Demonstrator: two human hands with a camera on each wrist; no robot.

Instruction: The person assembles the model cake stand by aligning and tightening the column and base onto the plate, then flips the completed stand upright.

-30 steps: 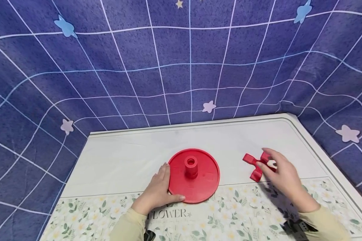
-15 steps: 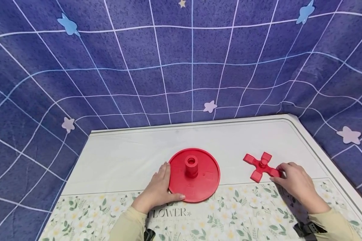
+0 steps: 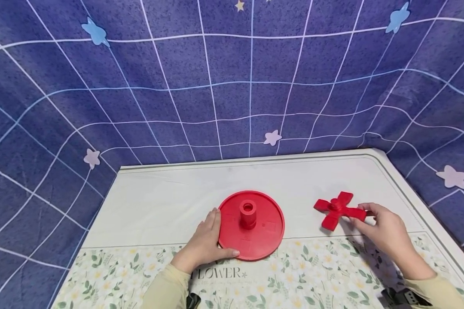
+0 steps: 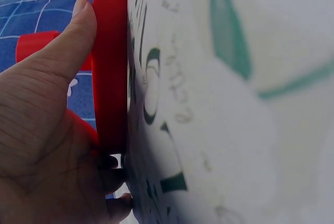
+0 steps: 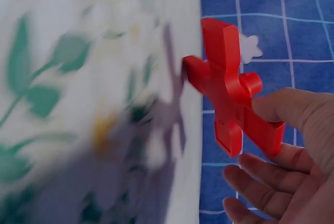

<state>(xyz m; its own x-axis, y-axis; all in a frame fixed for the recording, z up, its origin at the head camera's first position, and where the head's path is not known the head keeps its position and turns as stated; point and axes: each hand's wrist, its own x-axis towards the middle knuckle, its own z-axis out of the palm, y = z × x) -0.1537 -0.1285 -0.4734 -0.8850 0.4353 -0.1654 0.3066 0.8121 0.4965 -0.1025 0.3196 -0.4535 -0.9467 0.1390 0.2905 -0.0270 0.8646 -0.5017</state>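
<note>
A round red base with a raised rim lies on the table, a hollow upright post at its middle. My left hand rests against its left and front edge, fingers extended along the rim and thumb over the edge in the left wrist view. To the right, my right hand pinches one arm of a red four-armed cross piece between thumb and fingers. This cross has a round knob at its centre and is tilted, its far arms close over the table.
The table has a white back part and a floral-printed front part with lettering. A blue curtain with a grid and star pattern hangs behind and at both sides.
My right hand has shifted from over the cross piece to its right arm and has tilted it up. My left hand has stayed at the base's edge.
</note>
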